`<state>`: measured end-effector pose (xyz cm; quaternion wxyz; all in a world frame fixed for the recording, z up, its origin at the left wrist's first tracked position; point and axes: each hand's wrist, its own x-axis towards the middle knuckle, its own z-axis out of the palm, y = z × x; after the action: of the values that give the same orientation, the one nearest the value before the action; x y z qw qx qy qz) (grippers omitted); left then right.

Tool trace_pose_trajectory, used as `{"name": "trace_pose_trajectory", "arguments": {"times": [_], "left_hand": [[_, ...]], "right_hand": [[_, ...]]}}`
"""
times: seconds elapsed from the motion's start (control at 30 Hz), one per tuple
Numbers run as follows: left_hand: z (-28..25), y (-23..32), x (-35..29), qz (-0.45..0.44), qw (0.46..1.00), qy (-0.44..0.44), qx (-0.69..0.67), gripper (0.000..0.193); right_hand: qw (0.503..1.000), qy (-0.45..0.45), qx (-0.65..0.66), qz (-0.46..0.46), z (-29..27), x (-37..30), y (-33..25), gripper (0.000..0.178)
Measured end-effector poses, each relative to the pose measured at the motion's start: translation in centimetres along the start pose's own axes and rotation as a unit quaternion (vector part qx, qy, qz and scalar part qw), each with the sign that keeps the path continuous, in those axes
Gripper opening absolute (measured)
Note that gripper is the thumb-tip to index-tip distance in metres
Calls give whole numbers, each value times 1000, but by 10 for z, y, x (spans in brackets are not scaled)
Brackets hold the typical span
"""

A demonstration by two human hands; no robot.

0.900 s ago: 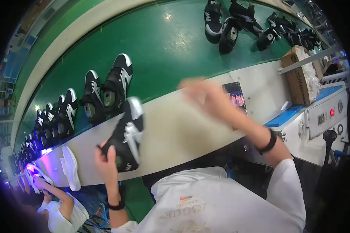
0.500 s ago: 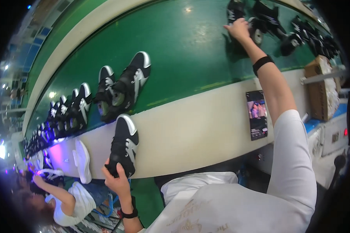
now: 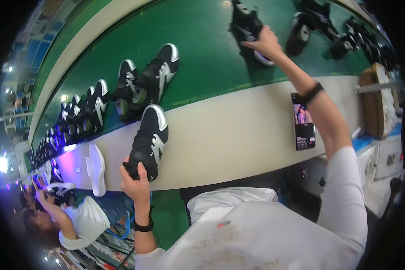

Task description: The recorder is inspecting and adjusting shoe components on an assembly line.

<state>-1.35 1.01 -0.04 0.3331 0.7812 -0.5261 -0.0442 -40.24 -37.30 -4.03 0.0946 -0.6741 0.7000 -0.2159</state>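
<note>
A black sneaker with a silver-white toe and side stripes (image 3: 150, 135) is in my left hand (image 3: 136, 181), fingers and thumb closed round its heel, toe pointing away over the white bench top. My right arm stretches far out to the right. At its end my right hand (image 3: 266, 44) grips a second black sneaker (image 3: 246, 21) over the green belt, toe toward me. The fingers partly hide that shoe. To the left, a pair of matching sneakers (image 3: 157, 74) stands on the belt near its edge, close to the shoe in my left hand.
More sneakers (image 3: 94, 103) line the belt leftward; other black shoes (image 3: 301, 31) lie at its far right. On the white bench (image 3: 220, 139) are a phone (image 3: 304, 121) and pale soles (image 3: 96, 171). A cardboard box (image 3: 371, 105) stands right. A person (image 3: 76, 220) works at lower left.
My right hand has drawn one sneaker leftward, away from the dark shoes beside it, and its toe has swung toward me. The sneaker in my left hand sits slightly higher in view.
</note>
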Motion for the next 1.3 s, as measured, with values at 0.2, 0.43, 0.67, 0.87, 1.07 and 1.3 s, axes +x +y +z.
{"name": "trace_pose_trajectory", "arguments": {"times": [0.2,0.43,0.67,0.87,1.07,1.3], "left_hand": [[-18,14,1,-36,987,-79,-136,45],[-13,66,-18,71,969,15,-235,46],[39,101,-17,60,832,-471,-288,47],[64,85,-13,-25,749,-541,-383,53],[60,80,-20,-53,778,-487,-394,42],[65,118,2,-240,725,-440,-472,33]], "right_hand": [[959,-149,212,114,-30,-18,-49,72],[890,-257,268,-264,-96,-158,-47,71],[841,-326,154,-403,-102,-256,-58,70],[841,-307,269,-355,-107,-281,-51,62],[823,-346,315,-322,-110,-280,-49,66],[829,-371,346,-236,-109,-283,-46,78]]}}
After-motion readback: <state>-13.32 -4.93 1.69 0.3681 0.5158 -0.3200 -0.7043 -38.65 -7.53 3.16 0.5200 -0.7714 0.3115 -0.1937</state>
